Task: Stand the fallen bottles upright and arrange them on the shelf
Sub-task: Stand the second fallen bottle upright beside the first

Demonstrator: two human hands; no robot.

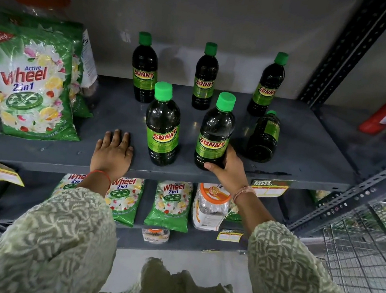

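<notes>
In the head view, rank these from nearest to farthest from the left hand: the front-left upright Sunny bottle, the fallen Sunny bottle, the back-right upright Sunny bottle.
Measured from the left hand, flat on the shelf edge:
1. Front-left upright Sunny bottle, just to the hand's right.
2. Fallen Sunny bottle, lying on its side further right, beyond the bottle the right hand grips.
3. Back-right upright Sunny bottle, at the shelf's rear right.

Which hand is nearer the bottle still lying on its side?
Right. The right hand grips an upright bottle just left of the fallen bottle; the left hand lies flat on the shelf, beyond both front bottles.
</notes>
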